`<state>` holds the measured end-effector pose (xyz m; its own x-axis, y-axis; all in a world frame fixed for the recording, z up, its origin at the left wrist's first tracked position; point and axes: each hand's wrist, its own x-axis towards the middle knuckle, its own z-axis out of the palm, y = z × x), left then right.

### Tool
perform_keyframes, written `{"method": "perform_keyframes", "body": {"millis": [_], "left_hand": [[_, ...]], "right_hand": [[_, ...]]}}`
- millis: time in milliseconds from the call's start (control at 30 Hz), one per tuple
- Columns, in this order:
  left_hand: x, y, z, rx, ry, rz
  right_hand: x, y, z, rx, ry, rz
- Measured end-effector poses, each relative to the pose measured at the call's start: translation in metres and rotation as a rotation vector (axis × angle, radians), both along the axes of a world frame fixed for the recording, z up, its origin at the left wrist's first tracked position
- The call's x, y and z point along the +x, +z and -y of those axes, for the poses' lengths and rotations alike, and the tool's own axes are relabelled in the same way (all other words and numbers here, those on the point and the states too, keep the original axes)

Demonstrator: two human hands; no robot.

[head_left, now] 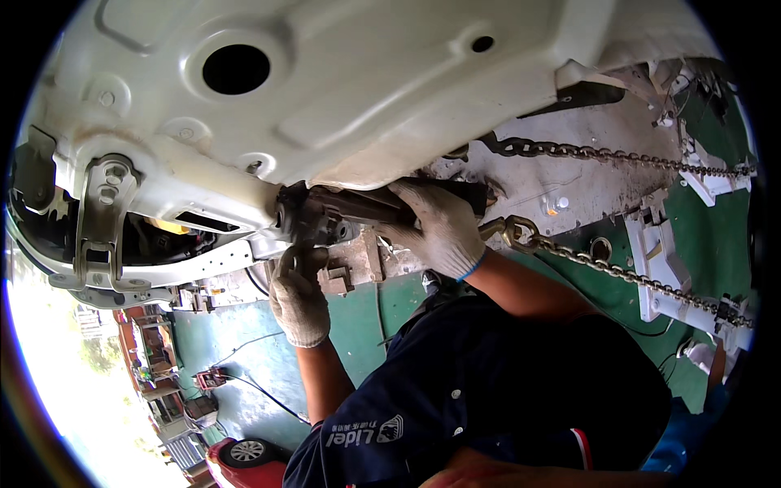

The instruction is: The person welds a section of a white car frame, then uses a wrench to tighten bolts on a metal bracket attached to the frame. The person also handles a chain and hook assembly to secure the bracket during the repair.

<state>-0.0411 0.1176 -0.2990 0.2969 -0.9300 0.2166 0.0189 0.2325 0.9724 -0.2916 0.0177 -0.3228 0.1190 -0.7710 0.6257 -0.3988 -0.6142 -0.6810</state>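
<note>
Overhead spans a pale vehicle body point(350, 98), seen from beneath. Against its lower rail is a long dark metal clamp-like piece point(366, 205), with a ribbed, bolted end at the left; its exact kind is unclear. My right hand point(439, 232), in a knitted off-white glove, is closed around the piece's right part. Just under its left end, my left hand point(299, 297), gloved alike, has its fingers curled together at a small dark part. What the left fingers hold is partly hidden. A chain hook point(512, 232) lies right beside my right wrist.
Two heavy chains, an upper one point(586, 152) and a lower one point(618, 272), stretch right toward white metal stands point(663, 272). A steel bracket point(106, 220) hangs at the left. Cables cross the green floor point(236, 325). Another person's arm point(716, 366) shows at far right.
</note>
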Motion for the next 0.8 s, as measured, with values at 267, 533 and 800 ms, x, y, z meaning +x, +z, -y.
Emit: {"method": "perform_keyframes", "body": {"millis": [267,533,800], "left_hand": [[-0.008,-0.002,0.002,-0.032,0.016,0.022],[-0.008,0.001,0.008,-0.128,-0.003,0.033],[-0.01,-0.01,0.007,-0.122,0.03,-0.005]], "right_hand": [[0.0,0.01,0.001,0.118,0.055,-0.008],[-0.01,0.02,0.0,0.114,0.042,-0.114],[-0.012,0.025,-0.004,0.141,0.03,-0.107]]}}
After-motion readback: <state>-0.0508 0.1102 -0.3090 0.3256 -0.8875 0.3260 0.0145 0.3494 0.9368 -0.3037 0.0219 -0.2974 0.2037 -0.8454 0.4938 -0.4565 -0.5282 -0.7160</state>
